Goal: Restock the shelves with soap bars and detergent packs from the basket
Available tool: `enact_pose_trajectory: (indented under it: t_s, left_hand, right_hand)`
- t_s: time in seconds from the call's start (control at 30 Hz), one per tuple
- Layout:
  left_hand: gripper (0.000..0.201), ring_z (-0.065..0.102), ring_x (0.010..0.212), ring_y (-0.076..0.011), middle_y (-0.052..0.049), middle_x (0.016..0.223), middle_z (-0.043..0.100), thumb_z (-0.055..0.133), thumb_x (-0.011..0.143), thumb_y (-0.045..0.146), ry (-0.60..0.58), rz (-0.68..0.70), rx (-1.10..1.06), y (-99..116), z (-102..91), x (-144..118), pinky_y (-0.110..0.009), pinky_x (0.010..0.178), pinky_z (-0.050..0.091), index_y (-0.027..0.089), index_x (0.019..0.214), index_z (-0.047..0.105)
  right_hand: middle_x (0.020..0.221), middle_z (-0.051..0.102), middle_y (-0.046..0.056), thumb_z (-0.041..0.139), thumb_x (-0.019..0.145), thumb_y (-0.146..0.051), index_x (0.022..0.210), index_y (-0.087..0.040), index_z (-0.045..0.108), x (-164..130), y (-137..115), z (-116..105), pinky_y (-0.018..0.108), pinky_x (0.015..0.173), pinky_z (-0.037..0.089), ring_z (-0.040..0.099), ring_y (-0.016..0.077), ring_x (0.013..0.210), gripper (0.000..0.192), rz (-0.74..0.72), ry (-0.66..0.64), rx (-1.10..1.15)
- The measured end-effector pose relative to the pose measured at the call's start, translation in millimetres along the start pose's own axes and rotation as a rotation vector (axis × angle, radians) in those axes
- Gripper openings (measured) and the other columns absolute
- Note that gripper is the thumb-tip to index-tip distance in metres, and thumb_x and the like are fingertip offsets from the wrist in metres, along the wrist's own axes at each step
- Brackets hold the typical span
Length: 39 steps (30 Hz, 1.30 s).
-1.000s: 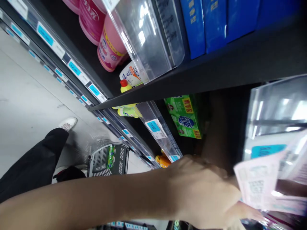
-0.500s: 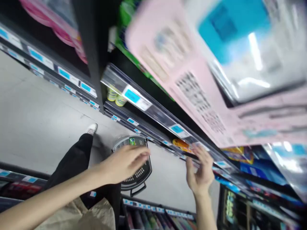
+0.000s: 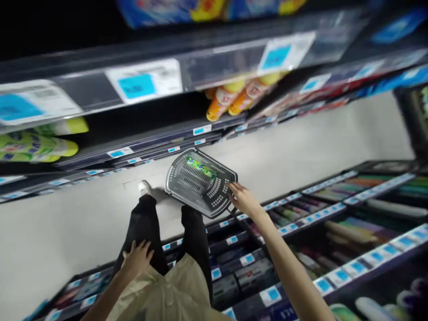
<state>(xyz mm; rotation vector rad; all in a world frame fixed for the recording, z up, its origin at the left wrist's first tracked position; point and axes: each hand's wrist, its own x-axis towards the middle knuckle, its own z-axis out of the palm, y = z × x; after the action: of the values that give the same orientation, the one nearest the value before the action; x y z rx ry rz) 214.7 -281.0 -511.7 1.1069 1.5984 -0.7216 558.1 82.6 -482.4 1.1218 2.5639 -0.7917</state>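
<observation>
A dark shopping basket [image 3: 195, 179] with a slotted bottom stands on the floor in front of my legs. Inside it, along the far side, lies a narrow green pack [image 3: 202, 168]. My right hand [image 3: 244, 199] reaches out to the basket's right end, fingers stretched and holding nothing; whether the fingertips touch the rim I cannot tell. Low on the left, my left hand [image 3: 137, 259] lies over my thigh with its fingers spread, against the black trousers [image 3: 144, 227].
Ahead runs a dark shelf [image 3: 140, 131] with price tags, bearing orange bottles [image 3: 245, 96] and yellow-green bottles [image 3: 40, 143]. Behind and to my right are more stocked shelves [image 3: 321, 218]. Pale floor [image 3: 284, 145] lies between the rows.
My view has turned, and the pink package that loomed close is out of sight. The right hand has gone from the shelf edge to the basket; the left has drawn back to my thigh.
</observation>
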Motion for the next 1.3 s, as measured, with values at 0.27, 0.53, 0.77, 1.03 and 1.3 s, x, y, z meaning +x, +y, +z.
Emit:
enact_pose_trajectory:
  t_s: [0.27,0.53,0.77,1.03,1.3]
  left_hand:
    - [0.065,0.025,0.159,-0.0514,-0.021,0.177,0.018,0.04,0.104,0.035,-0.148,-0.256,0.195,7.8,-33.1,11.9,-0.077,0.108,0.044,0.021,0.168,0.037]
    - [0.105,0.052,0.142,-0.0506,-0.032,0.172,0.022,0.067,0.091,0.044,-0.131,-0.454,0.319,-10.1,-40.7,67.1,-0.059,0.11,0.048,0.016,0.173,0.008]
    - [0.095,0.063,0.127,-0.0459,-0.025,0.151,0.049,0.058,0.093,0.059,0.113,-0.493,0.252,-35.7,-49.3,120.5,-0.057,0.1,0.055,0.02,0.17,0.018]
    - [0.096,0.067,0.123,-0.049,-0.007,0.152,0.055,0.077,0.074,0.06,0.174,-0.559,0.17,-62.7,-57.3,120.6,-0.059,0.089,0.061,0.057,0.16,0.034]
    - [0.096,0.068,0.12,-0.0495,-0.011,0.161,0.047,0.075,0.078,0.058,0.183,-0.579,0.183,-57.0,-74.4,121.2,-0.061,0.088,0.061,0.05,0.164,0.033]
  right_hand:
    - [0.158,0.052,0.019,0.063,0.095,-0.019,0.159,-0.01,0.044,-17.8,26.2,126.4,0.042,0.12,0.045,0.054,0.0309,0.141,0.067,0.324,-0.177,0.21]
    - [0.174,0.03,0.019,0.053,0.093,-0.015,0.166,-0.007,0.033,46.4,50.2,245.7,0.048,0.132,0.026,0.03,0.0331,0.162,0.076,0.58,-0.092,0.317]
    - [0.172,0.03,0.025,0.037,0.095,-0.002,0.165,0.001,0.031,152.3,115.4,350.2,0.051,0.131,0.026,0.029,0.0358,0.16,0.071,0.726,-0.044,0.346]
    - [0.158,0.048,0.025,0.04,0.093,0.001,0.159,-0.004,0.04,219.6,188.3,446.1,0.053,0.13,0.024,0.036,0.0342,0.155,0.066,0.817,-0.026,0.332]
    - [0.158,0.046,0.029,0.052,0.095,-0.008,0.152,-0.001,0.047,212.4,171.6,444.9,0.047,0.115,0.045,0.049,0.0385,0.143,0.057,0.924,-0.173,0.355]
